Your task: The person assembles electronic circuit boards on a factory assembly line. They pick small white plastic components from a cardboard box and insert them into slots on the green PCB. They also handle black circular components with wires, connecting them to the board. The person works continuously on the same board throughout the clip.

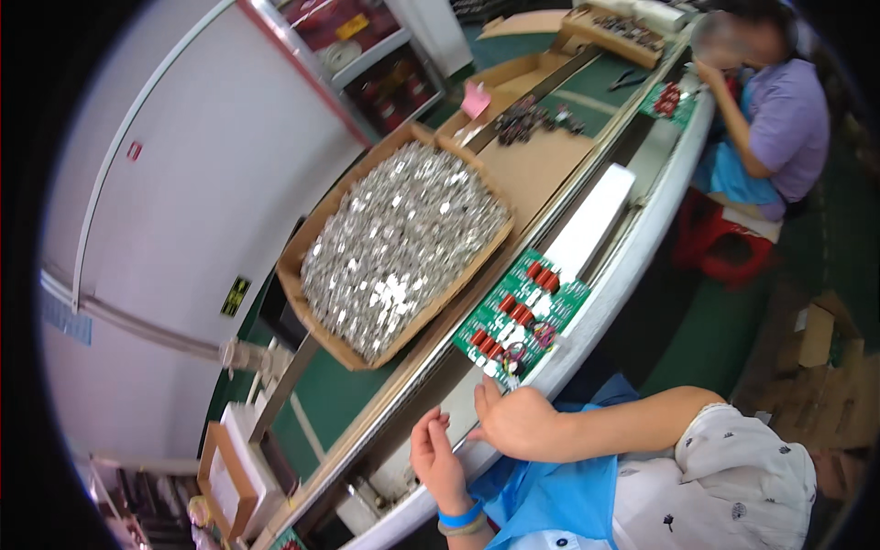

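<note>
A green circuit board (pixel 522 321) with red cylindrical parts, white parts and small wire rings lies across the rail in front of me. My right hand (pixel 520 423) is at the board's near corner, its forefinger stretched toward the edge and its thumb apart. Whether the fingertip touches the board I cannot tell. Lower left of it, over the rail, my left hand (pixel 440 467) has its fingers curled in; anything small between them is hidden. A blue band circles that wrist.
Beyond the rail stands a cardboard box (pixel 291 266) heaped with small silvery parts. Dark parts (pixel 522 121) lie on cardboard behind it. A white block (pixel 596 220) rests past the board. At the far right a person (pixel 779 119) sits by another green board (pixel 667 103).
</note>
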Demonstrator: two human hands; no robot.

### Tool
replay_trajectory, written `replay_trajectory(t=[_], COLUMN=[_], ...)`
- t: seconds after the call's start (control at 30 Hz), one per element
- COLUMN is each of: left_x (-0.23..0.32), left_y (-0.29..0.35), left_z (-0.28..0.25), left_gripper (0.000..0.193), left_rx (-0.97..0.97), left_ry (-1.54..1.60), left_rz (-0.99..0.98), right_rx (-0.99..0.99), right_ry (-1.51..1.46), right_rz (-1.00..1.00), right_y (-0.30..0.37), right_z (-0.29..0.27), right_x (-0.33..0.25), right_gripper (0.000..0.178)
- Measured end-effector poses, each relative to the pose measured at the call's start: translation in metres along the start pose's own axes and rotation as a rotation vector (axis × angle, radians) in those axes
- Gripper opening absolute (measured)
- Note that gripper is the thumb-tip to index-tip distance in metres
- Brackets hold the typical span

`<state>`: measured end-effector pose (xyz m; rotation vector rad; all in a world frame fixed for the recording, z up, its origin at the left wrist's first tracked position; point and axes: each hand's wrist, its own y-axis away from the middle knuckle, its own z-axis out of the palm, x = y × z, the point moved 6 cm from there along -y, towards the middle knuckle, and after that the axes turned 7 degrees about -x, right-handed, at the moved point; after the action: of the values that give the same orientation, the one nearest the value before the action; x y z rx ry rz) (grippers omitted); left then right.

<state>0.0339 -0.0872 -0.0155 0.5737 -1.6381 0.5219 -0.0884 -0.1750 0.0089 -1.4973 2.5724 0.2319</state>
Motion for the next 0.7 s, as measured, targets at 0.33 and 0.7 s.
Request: replay_trajectory(t=[0.33, 0.7], left_x=[-0.017, 0.011], left_y=[-0.005, -0.002], left_z=[0.0, 0.013], left_gripper=[0.021, 0.024], left_rx=[-0.056, -0.186], left_ry=[-0.003, -0.246], left_rz=[0.056, -0.152], right_rx=[0.105, 0.127], right_ry=[-0.042, 0.138], right_rz=[0.361, 0.743], right_y=[0.009, 0.007], right_z=[-0.023, -0.053], right_x=[0.133, 0.307], right_gripper=[0.061, 0.06])
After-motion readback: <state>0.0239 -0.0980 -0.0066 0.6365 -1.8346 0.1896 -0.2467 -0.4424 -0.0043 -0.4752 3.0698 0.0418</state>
